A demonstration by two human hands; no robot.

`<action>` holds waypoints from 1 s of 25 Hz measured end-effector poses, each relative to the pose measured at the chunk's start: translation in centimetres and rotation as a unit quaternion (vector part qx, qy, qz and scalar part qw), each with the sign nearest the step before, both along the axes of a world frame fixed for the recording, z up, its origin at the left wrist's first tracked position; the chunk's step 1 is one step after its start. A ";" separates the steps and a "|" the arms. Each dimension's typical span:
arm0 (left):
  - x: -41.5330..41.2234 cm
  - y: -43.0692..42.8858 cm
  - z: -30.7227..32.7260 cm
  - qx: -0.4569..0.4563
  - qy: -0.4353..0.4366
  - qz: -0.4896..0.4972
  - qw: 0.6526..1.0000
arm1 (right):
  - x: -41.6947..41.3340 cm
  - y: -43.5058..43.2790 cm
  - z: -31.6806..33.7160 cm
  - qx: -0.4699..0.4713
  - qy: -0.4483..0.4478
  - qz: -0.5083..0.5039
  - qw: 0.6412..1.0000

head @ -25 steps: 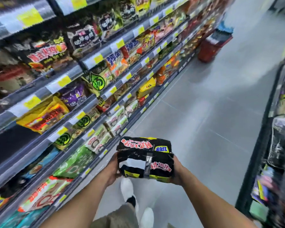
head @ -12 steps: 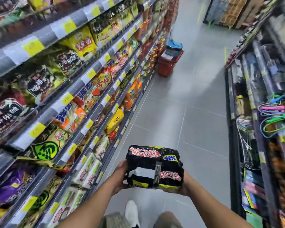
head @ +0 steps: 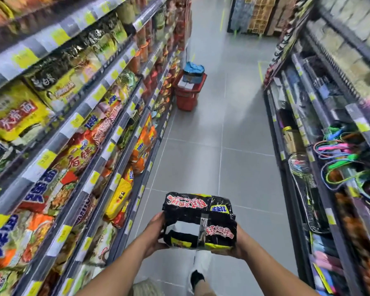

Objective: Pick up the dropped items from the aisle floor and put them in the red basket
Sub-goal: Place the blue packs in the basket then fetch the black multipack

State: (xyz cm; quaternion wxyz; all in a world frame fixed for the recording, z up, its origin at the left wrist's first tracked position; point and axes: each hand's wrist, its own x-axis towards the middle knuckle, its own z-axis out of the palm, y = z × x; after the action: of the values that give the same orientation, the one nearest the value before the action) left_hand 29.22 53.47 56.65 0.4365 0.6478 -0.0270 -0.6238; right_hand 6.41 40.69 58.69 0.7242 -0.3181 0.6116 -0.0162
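Note:
A black multipack of instant noodles point(head: 199, 221) with red and white lettering is held low in front of me. My left hand point(head: 154, 233) grips its left side and my right hand point(head: 236, 245) cups its right underside. The red basket point(head: 187, 94) stands on the grey floor far ahead, against the left shelving. It holds a blue-topped package point(head: 193, 71) and other items that rise above its rim.
Shelves packed with noodle packets point(head: 77, 150) line the left side. A dark rack of hanging goods and coloured cords point(head: 338, 159) lines the right. Grey floor tiles point(head: 222, 159) run between them to the basket. My white shoe point(head: 201, 268) shows below the pack.
The view has swung from the left shelves to face down the aisle, and the red basket now appears closer and more central. Both hands keep the same hold on the noodle pack.

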 end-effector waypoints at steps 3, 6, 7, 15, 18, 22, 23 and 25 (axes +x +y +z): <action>0.7 -6.0 0.2 -0.005 -0.005 -0.007 1.000 | 0.9 -6.0 -0.5 0.005 0.004 -0.003 1.000; 1.8 -11.8 0.2 -0.007 -0.006 -0.006 1.000 | 2.0 -12.1 -0.5 0.010 -0.001 -0.006 1.000; 2.2 -13.5 0.1 -0.011 -0.002 -0.004 1.000 | 2.4 -14.0 -0.4 0.009 0.002 -0.007 1.000; 7.7 -24.6 -1.6 -0.014 0.019 0.009 1.000 | 7.9 -25.2 -0.8 -0.013 -0.002 0.014 1.000; 11.4 -28.0 -2.7 -0.018 0.028 0.006 0.999 | 11.5 -29.1 -1.4 -0.010 -0.001 0.027 1.000; 17.9 -34.0 -2.7 -0.025 0.027 0.005 0.999 | 17.4 -34.8 -1.8 -0.018 0.000 0.025 1.000; 19.2 -35.2 -2.7 -0.024 0.030 0.003 0.999 | 18.6 -35.9 -1.7 -0.019 0.001 0.025 1.000; 21.9 -37.9 -2.4 -0.023 0.035 -0.005 0.999 | 21.1 -38.3 -1.8 -0.018 0.009 0.028 0.999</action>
State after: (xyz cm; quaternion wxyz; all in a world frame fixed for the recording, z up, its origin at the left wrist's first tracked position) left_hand 51.14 15.58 54.26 0.4486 0.6152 -0.0287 -0.6476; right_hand 27.51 2.36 56.91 0.7133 -0.3480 0.6084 -0.0046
